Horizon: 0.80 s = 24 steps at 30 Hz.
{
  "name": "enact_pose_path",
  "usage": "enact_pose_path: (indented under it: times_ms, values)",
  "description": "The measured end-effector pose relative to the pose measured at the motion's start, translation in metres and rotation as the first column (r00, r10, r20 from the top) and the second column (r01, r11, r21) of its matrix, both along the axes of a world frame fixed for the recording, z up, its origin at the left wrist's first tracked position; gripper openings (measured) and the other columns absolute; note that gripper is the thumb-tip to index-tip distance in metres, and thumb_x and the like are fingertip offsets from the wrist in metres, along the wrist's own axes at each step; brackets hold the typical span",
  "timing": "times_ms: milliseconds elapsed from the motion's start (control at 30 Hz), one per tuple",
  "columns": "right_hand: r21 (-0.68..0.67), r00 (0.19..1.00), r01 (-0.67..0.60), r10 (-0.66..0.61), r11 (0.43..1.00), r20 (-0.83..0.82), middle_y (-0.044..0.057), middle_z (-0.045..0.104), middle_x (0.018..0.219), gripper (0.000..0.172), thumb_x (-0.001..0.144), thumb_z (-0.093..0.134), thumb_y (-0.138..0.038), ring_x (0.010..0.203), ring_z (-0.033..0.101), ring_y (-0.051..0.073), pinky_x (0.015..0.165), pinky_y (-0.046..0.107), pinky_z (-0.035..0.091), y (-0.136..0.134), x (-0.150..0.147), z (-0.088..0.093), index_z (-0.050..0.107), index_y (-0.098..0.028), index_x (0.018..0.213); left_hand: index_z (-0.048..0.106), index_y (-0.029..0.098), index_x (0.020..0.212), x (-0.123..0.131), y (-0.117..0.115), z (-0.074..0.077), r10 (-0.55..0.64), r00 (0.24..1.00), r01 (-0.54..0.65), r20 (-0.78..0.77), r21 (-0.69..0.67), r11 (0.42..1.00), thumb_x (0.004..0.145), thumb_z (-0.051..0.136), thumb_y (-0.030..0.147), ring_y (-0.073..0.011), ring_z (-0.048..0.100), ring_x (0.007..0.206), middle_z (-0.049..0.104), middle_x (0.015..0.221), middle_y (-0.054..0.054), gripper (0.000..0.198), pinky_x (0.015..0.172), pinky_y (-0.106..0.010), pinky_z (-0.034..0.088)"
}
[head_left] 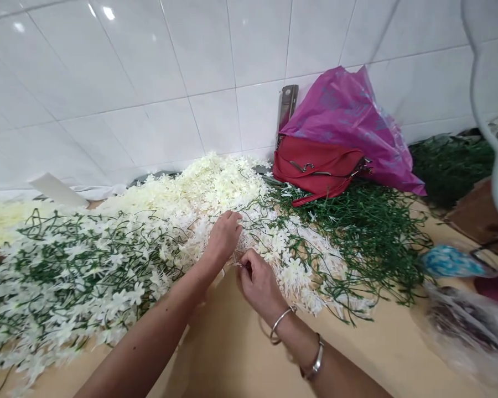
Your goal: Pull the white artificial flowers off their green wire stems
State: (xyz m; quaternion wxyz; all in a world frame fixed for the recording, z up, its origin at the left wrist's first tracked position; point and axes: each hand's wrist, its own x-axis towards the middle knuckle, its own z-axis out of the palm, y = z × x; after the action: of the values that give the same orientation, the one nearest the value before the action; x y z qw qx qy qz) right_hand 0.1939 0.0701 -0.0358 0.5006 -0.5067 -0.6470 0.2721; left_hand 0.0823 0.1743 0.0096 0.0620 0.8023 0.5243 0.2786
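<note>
My left hand (225,236) reaches into the heap with its fingers curled together; what they hold, if anything, is hidden. Just below it and to the right, my right hand (258,282) is closed in a pinch, and a small pale piece shows at its fingertips, too small to name. Thin white stamen-like strands (297,290) lie beside both hands. Behind them rises a pile of loose cream artificial flower heads (219,179). On the left is a big heap of white artificial flowers on green stems (83,268). Bare green stems (369,232) are bunched to the right.
A red handbag (315,166) and a magenta plastic bag (344,110) rest against the tiled wall (149,66). A clear plastic bag (473,326) and a blue-patterned packet (452,261) lie at the right. A grey cable (481,121) hangs there. The tabletop (216,354) is tan.
</note>
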Motion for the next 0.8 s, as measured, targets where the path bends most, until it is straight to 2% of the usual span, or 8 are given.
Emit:
enact_pose_path:
  times_ms: [133, 333, 467, 600, 800]
  values:
    - [-0.020, 1.000, -0.006, 0.006, 1.000, -0.002, -0.002, 0.052, 0.069, 0.015, 0.087, 0.047, -0.011, 0.065, 0.050, 0.017, 0.063, 0.029, 0.036, 0.001, 0.001, -0.002, 0.046, -0.025, 0.079, 0.067, 0.017, 0.105, -0.005, 0.001, -0.003, 0.026, 0.995, -0.028, -0.095, -0.015, 1.000, 0.097, 0.052, 0.008, -0.0266, 0.066, 0.094, 0.069, 0.100, -0.010, 0.019, 0.081, -0.036, 0.052]
    - [-0.062, 0.998, 0.041, -0.044, 0.997, -0.044, -0.004, 0.052, 0.067, 0.011, 0.088, 0.053, -0.017, 0.062, 0.049, 0.016, 0.062, 0.029, 0.037, 0.000, 0.003, -0.002, 0.051, -0.024, 0.080, 0.059, 0.012, 0.130, -0.023, -0.017, 0.010, 0.061, 0.992, -0.057, -0.114, 0.041, 0.998, 0.100, 0.044, 0.005, -0.0246, 0.066, 0.098, 0.067, 0.120, -0.014, 0.034, 0.082, -0.035, 0.051]
    - [-0.067, 0.995, 0.059, -0.064, 0.996, -0.073, -0.004, 0.054, 0.069, 0.010, 0.088, 0.055, -0.018, 0.062, 0.049, 0.015, 0.063, 0.028, 0.038, 0.000, 0.003, 0.000, 0.052, -0.024, 0.080, 0.064, 0.012, 0.122, -0.024, -0.028, 0.008, -0.062, 0.987, 0.067, -0.147, 0.032, 0.997, 0.101, 0.047, 0.007, -0.0242, 0.067, 0.100, 0.069, 0.121, -0.013, 0.027, 0.087, -0.036, 0.053]
    - [-0.061, 0.995, 0.073, -0.077, 0.995, -0.057, -0.005, 0.051, 0.066, 0.013, 0.089, 0.057, -0.021, 0.061, 0.047, 0.015, 0.063, 0.029, 0.038, 0.000, 0.003, 0.000, 0.051, -0.024, 0.078, 0.067, 0.014, 0.116, -0.010, -0.025, 0.001, -0.197, 0.966, 0.197, -0.169, -0.019, 0.980, 0.101, 0.054, 0.011, -0.0249, 0.066, 0.108, 0.071, 0.120, -0.011, 0.021, 0.096, -0.038, 0.052]
    - [-0.066, 0.995, 0.070, -0.074, 0.995, -0.062, -0.005, 0.052, 0.065, 0.012, 0.089, 0.056, -0.021, 0.061, 0.048, 0.015, 0.063, 0.029, 0.038, 0.002, 0.006, 0.002, 0.052, -0.024, 0.078, 0.070, 0.018, 0.094, 0.002, -0.007, 0.002, -0.245, 0.957, 0.243, -0.158, -0.030, 0.969, 0.092, 0.064, 0.008, -0.0257, 0.066, 0.101, 0.074, 0.098, -0.008, 0.012, 0.089, -0.036, 0.053]
